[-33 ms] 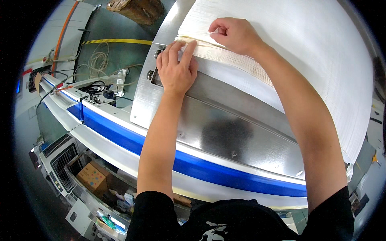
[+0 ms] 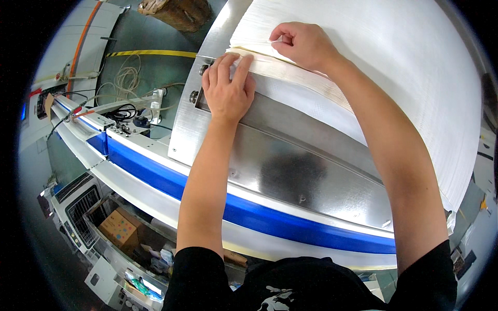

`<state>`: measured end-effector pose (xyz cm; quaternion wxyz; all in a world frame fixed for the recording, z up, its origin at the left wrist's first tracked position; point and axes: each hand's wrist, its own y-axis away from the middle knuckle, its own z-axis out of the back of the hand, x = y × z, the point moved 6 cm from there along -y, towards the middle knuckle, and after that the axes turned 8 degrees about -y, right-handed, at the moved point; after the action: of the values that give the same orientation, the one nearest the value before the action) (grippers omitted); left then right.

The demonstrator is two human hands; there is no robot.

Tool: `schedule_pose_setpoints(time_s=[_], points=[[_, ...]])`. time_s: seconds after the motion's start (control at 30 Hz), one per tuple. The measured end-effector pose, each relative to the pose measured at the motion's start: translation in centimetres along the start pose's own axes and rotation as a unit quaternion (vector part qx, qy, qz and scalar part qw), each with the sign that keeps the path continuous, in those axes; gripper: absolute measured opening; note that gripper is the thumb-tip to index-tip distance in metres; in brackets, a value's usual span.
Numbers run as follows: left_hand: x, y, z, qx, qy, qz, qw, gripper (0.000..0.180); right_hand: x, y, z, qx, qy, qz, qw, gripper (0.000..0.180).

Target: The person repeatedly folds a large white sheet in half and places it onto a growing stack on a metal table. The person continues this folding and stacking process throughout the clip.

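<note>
A thick stack of thin white sheets (image 2: 394, 67) fills the upper right, its many layers showing along the left and near edges. Cream-toned layers (image 2: 295, 72) show at the near edge, with a narrow gap between them and the sheets above. My left hand (image 2: 227, 88) lies at the near left corner of the stack, fingers stretched and slightly apart, fingertips touching the cream layers. Above the gap, my right hand (image 2: 306, 45) is closed with its fingers curled and the thumb near the index finger. Whatever is between those fingertips is too small to make out.
A steel plate (image 2: 280, 160) with a recess lies under the stack, bordered by a blue strip (image 2: 290, 220). Coiled cables (image 2: 127, 78) lie to the left. Below stands a bin with a cardboard box (image 2: 120, 228). A brown cylindrical object (image 2: 179, 13) is at the top.
</note>
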<state>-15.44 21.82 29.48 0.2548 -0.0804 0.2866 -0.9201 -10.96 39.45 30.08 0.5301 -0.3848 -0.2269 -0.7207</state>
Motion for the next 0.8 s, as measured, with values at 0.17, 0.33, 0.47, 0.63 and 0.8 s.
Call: schedule_pose_setpoints(time_s=[0.17, 0.33, 0.47, 0.63, 0.8], points=[[0.1, 1.0, 0.9, 0.023, -0.015, 0.01, 1.0, 0.032, 0.1, 0.0, 0.0, -0.009, 0.014, -0.009, 1.0, 0.015], [-0.3, 0.4, 2.3, 0.024, -0.002, -0.067, 0.997, 0.031, 1.9, 1.5, 0.7, -0.058, 0.007, 0.05, 0.997, 0.016], [0.6, -1.4, 2.1, 0.174, 0.04, -0.181, 0.967, 0.033, 4.9, 8.1, 0.1, -0.061, 0.022, 0.008, 0.998, 0.019], [-0.8, -3.7, 0.9, 0.35, -0.151, -0.234, 0.895, 0.053, -1.0, 20.5, 6.0, -0.143, 0.234, -0.194, 0.942, 0.037], [-5.6, -5.6, 0.3, 0.502, -0.255, -0.23, 0.793, 0.047, -7.2, 34.8, 17.2, -0.159, 0.318, -0.336, 0.872, 0.048]])
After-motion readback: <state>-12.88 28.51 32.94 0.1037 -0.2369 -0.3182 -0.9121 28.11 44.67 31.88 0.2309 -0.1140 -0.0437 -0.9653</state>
